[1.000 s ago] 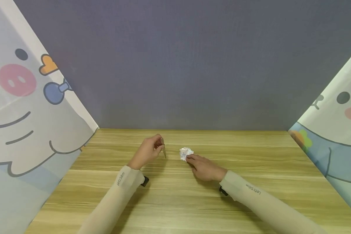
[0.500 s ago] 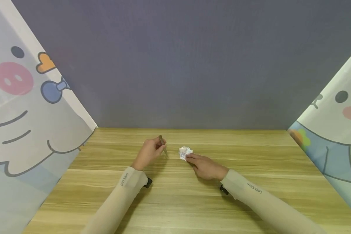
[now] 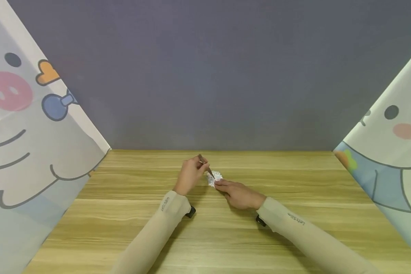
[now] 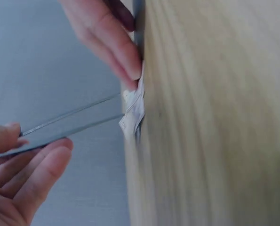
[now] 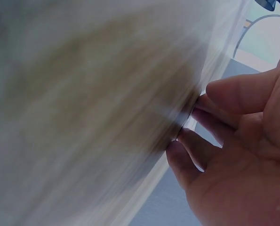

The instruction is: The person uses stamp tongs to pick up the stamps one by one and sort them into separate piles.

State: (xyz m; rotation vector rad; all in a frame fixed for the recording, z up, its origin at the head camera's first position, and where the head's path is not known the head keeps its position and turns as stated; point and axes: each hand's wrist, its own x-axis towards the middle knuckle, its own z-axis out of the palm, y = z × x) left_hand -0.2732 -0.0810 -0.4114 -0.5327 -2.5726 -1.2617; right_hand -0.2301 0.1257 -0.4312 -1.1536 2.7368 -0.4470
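My left hand pinches a pair of slim metal tweezers between thumb and fingers. In the left wrist view the two tweezer arms stand apart, with their tips right at a small white bunch of crumpled, paper-like pieces. From the head view, the white bunch lies on the table, and the tweezers slant down over it. My right hand rests its extended fingertips on the near right edge of the bunch, partly covering it. The right wrist view shows those fingertips against the tabletop.
The wood-grain table runs back to a plain grey wall panel. Side panels with cartoon animals stand at the left and right. A small black device sits at each wrist.
My left hand has moved right, bringing the tweezers from beside the white bunch to over it. My right hand stays at the bunch's edge. The head view has shifted slightly.
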